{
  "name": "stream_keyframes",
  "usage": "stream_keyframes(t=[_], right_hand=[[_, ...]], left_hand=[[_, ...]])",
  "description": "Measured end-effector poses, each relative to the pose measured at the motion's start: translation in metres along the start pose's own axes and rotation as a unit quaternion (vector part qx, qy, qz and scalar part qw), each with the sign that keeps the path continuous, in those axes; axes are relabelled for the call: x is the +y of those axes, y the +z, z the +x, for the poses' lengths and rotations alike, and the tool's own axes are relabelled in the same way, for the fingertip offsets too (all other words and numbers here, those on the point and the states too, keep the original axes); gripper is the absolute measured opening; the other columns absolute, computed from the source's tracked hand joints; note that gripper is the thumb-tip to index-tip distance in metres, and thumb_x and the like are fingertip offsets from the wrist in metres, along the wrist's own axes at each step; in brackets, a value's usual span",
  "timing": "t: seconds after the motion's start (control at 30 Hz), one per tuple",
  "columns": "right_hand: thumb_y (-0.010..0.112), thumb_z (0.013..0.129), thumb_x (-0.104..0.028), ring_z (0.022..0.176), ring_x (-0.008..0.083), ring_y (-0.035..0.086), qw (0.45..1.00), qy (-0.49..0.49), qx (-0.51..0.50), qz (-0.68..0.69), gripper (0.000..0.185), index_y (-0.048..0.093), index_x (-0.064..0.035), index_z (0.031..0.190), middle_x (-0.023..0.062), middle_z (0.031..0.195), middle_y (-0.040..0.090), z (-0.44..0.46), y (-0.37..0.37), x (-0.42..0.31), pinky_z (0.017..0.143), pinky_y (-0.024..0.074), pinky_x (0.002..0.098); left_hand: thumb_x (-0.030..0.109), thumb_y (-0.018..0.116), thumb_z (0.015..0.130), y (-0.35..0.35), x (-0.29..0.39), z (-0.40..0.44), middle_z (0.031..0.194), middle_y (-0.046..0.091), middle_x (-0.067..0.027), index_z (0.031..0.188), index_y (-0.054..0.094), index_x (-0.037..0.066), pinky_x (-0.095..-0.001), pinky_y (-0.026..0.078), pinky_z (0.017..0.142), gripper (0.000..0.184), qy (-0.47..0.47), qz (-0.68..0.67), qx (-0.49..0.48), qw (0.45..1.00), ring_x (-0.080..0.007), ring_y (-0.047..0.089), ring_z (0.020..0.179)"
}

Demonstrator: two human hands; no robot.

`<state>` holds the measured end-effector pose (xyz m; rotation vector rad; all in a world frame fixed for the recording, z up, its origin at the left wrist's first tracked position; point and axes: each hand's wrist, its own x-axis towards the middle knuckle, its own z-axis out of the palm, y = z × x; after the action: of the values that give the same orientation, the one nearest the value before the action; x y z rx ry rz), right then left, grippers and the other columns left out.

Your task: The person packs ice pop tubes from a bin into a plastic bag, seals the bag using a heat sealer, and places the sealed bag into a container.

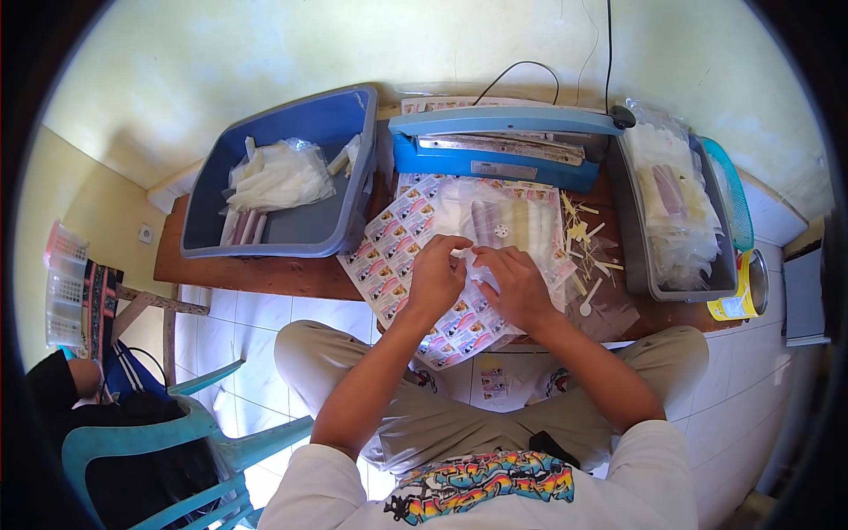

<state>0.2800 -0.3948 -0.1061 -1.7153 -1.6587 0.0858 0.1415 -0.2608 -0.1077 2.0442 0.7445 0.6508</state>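
My left hand (437, 276) and my right hand (515, 284) meet above the printed sheets (397, 252), fingers closed on a thin clear plastic bag (481, 274). Just beyond my fingertips lies a clear packet (517, 223) with purple and pale yellow sticks and a small round white label inside. The blue sealer (503, 168) stands behind it, its long arm over the base. To the right of the packet, yellowish strips (580, 234) are scattered, with a small white spoon-like piece (590, 300) among them.
A blue-grey bin (340, 231) at the left holds pale sticks in plastic. At the right, a grey bin (642, 256) holds filled packets, beside a yellow can (738, 296) and a green basket (733, 190). A teal chair (168, 433) and part of another person (84, 380) are at the lower left.
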Motion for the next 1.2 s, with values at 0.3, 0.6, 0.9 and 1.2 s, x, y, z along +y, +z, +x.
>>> stream_keyframes(t=[0.3, 0.6, 0.9, 1.2], right_hand=[[0.09, 0.077, -0.018, 0.099, 0.023, 0.062, 0.991, 0.007, 0.034, -0.127, 0.033, 0.077, -0.017, 0.108, 0.0004, 0.104, 0.066, 0.01, 0.008, 0.003, 0.085, 0.0461, 0.0411], [0.094, 0.071, -0.021, 0.1, 0.0256, 0.062, 0.99, 0.06, 0.05, -0.12, 0.04, 0.067, -0.0153, 0.101, 0.0031, 0.101, 0.063, 0.024, 0.002, 0.016, 0.087, 0.0434, 0.043], [0.093, 0.071, -0.019, 0.104, 0.027, 0.063, 0.991, 0.078, 0.049, -0.101, 0.044, 0.068, -0.0149, 0.107, 0.0045, 0.107, 0.065, 0.016, -0.006, 0.019, 0.09, 0.0434, 0.0437], [0.086, 0.074, -0.012, 0.087, 0.0273, 0.07, 0.988, 0.084, 0.019, -0.127, 0.033, 0.065, -0.0144, 0.099, 0.0033, 0.093, 0.069, 0.022, -0.001, 0.037, 0.081, 0.044, 0.0434]], left_hand=[[-0.01, 0.072, 0.083, 0.001, 0.001, -0.001, 0.108, 0.072, -0.016, 0.114, 0.078, 0.002, -0.0381, 0.063, 0.078, 0.034, 0.024, 0.046, -0.015, 0.999, -0.0278, 0.078, 0.083], [-0.01, 0.073, 0.081, 0.003, 0.002, -0.002, 0.107, 0.072, -0.0158, 0.113, 0.079, 0.004, -0.038, 0.064, 0.083, 0.035, 0.019, 0.058, -0.045, 0.997, -0.0285, 0.077, 0.087], [-0.005, 0.073, 0.082, 0.003, 0.014, -0.004, 0.107, 0.069, -0.0166, 0.117, 0.074, 0.007, -0.0443, 0.06, 0.085, 0.037, 0.059, 0.101, -0.032, 0.993, -0.0365, 0.073, 0.097], [-0.005, 0.072, 0.084, 0.011, 0.007, -0.002, 0.099, 0.068, -0.0138, 0.114, 0.071, 0.007, -0.0426, 0.059, 0.079, 0.032, 0.107, 0.137, -0.087, 0.981, -0.0328, 0.071, 0.085]])
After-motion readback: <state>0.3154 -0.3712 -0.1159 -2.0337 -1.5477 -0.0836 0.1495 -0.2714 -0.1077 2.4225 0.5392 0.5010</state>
